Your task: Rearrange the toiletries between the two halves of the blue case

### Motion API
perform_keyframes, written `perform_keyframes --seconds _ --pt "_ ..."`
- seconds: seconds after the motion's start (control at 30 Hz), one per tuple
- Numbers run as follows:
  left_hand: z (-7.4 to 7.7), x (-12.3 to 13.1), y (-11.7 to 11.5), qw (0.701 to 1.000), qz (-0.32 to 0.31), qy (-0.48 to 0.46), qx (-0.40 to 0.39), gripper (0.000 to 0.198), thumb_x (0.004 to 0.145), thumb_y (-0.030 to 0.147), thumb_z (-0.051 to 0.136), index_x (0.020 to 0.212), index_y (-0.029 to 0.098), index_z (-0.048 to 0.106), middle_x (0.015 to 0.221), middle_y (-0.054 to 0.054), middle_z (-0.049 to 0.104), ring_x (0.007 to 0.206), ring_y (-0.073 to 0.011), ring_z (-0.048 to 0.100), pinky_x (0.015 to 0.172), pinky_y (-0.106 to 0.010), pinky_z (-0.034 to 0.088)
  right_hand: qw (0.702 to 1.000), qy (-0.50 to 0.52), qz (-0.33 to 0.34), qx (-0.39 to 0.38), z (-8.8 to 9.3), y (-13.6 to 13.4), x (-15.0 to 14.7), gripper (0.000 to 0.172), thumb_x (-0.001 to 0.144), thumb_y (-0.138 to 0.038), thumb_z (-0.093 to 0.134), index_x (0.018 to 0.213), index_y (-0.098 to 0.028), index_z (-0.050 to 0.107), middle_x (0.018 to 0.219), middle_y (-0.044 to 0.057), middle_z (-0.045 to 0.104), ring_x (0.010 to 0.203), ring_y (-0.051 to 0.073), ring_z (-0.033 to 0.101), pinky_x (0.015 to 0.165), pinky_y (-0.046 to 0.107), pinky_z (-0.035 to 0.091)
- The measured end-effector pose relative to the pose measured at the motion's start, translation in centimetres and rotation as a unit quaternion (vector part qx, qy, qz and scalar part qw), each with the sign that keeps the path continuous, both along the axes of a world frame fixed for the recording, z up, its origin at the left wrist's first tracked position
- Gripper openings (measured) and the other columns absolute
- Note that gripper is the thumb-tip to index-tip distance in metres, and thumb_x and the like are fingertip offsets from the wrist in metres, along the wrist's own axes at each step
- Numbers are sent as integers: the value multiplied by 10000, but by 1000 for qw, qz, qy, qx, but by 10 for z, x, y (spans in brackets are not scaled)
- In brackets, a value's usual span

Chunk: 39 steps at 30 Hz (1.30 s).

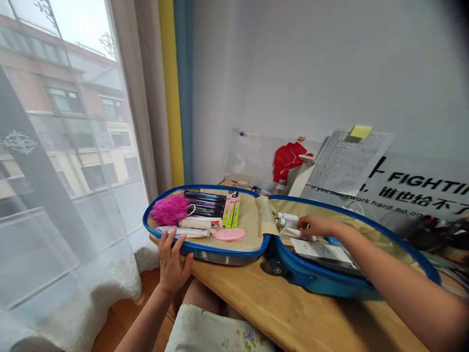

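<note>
An open blue suitcase (234, 259) lies on a wooden table, its two halves spread flat. My left hand (172, 261) rests on the near rim of the left half, fingers spread, holding nothing. Close to its fingertips are a white packet (186, 231), a white tube (196, 223) and a pink oval item (229, 234). Behind these sit a magenta bath puff (169, 210), several dark pens (205, 204) and green-and-pink slim packs (230, 211). In the right half, my right hand (317, 226) has its fingers curled down on a white marker (293, 232), beside other white markers (287, 216).
Printed paper (322, 251) lies in the right half. The wooden table top (249, 303) extends along the near side. Behind stand a clipped paper sheet (346, 159) and a lettered wall sheet (425, 183). Dark clutter (436, 232) is at right; a sheer curtain (69, 195) hangs at left.
</note>
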<state>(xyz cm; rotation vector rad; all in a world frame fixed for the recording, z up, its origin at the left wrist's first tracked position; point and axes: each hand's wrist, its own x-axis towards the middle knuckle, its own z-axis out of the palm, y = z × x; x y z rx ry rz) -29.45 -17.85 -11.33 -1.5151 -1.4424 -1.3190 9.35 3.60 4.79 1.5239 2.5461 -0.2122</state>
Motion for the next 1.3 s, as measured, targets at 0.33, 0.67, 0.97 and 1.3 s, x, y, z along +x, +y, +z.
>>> perform_keyframes --seconds 0.33,0.67,0.97,1.3 --pt "1 0 0 1000 -4 -1 0 544 877 253 507 1399 204 363 1480 -159 326 1422 -343 207 1123 -591 220 997 -44 -25 57 7 -9 -6 133 593 -294 675 699 -215 658 778 75 695 735 241 643 608 311 407" --pt "-2 0 0 1000 4 -10 -9 535 872 267 508 1386 203 373 1460 -161 345 1415 -353 219 1116 -599 228 982 128 50 128 53 -27 -104 360 826 -357 482 1119 -218 637 1038 36 708 861 168 645 748 249 451" --pt "-3 0 0 1000 10 -8 -10 503 876 280 503 1363 201 398 1444 -157 366 1413 -341 227 1112 -573 248 976 123 165 77 9 -36 -241 252 862 -356 586 1050 -197 639 1060 51 669 934 157 620 840 317 490" --pt "-3 1 0 1000 16 0 -15 482 892 289 487 1355 192 392 1430 -168 373 1423 -333 205 1115 -567 245 973 83 210 39 -22 -42 -286 291 908 -385 531 1118 -197 602 1178 65 599 1017 168 588 884 379 503"
